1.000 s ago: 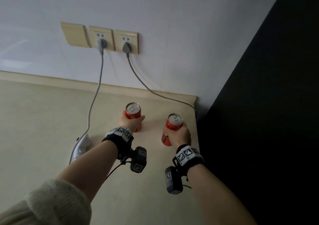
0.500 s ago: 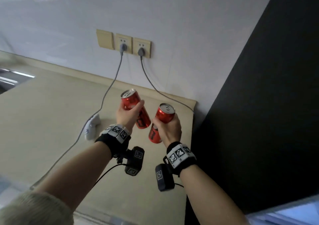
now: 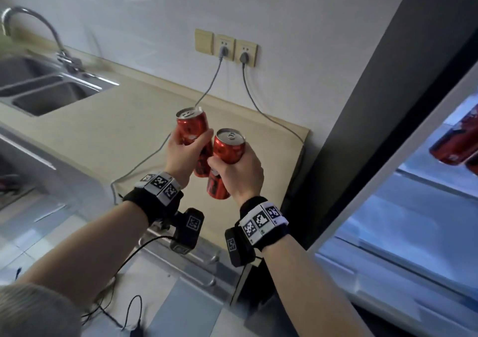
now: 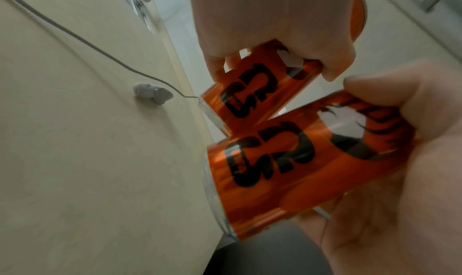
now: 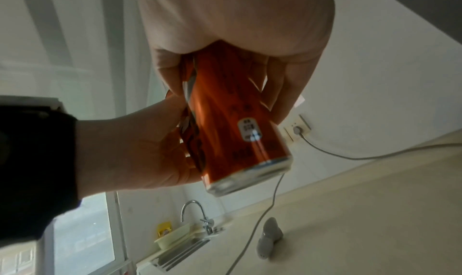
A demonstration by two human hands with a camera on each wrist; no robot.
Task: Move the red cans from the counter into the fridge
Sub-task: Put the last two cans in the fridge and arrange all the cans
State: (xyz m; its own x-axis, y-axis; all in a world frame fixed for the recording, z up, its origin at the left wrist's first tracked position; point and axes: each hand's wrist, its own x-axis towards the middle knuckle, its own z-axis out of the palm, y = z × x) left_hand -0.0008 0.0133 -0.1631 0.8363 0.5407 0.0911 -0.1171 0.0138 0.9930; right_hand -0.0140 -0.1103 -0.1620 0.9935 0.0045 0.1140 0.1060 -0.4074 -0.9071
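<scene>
My left hand grips a red can around its middle, tilted a little left. My right hand grips a second red can just to its right, and the two cans touch side by side in the air above the counter's right end. In the left wrist view the near can lies in my left hand and the far can in my right hand. The right wrist view shows my right fingers wrapped round its can. The open fridge stands at right.
More red cans sit in the fridge at the far right. A dark panel separates counter and fridge. Two grey cables run from wall sockets over the counter. A sink with a faucet lies at left.
Both hands have lifted their cans off the counter, pulled them back toward me and brought them together. The view has drawn back and swung right, bringing the open fridge into sight.
</scene>
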